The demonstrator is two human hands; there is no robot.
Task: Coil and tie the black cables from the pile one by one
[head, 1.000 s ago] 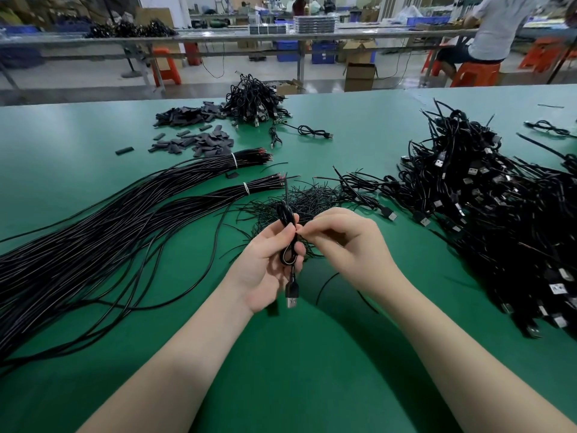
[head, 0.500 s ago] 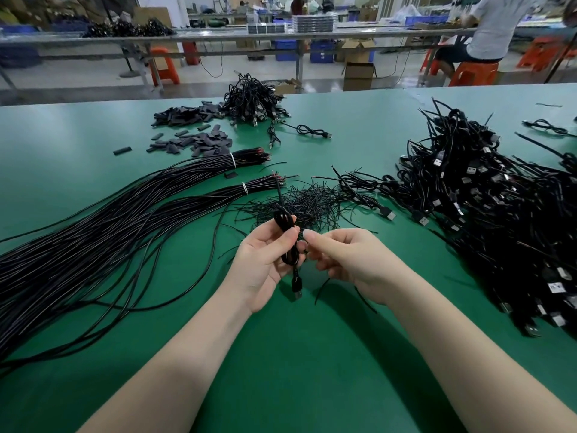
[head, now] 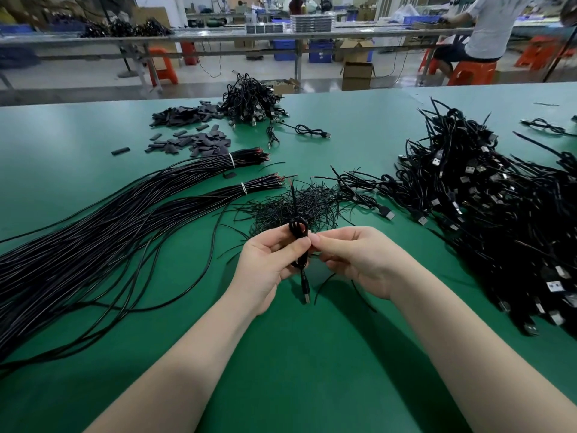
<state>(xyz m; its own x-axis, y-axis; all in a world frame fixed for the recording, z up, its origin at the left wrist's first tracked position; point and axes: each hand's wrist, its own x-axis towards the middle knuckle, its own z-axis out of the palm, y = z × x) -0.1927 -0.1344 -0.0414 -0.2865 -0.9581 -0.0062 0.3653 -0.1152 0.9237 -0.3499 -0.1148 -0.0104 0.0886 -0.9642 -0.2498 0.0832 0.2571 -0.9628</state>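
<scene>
Now, coiled cable (head: 299,242): pinched upright between your hands, just before the twist-tie heap (head: 293,207).
Left hand (head: 268,264): thumb clamps its middle.
Right hand (head: 356,260): fingertips pinch beside it.

Head camera looks forward and down, close over green table (head: 93,145).

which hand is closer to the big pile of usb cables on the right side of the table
Right. The right hand lies between the coiled cable and the USB cable pile; the left hand grips the coil farther from the pile.
</scene>
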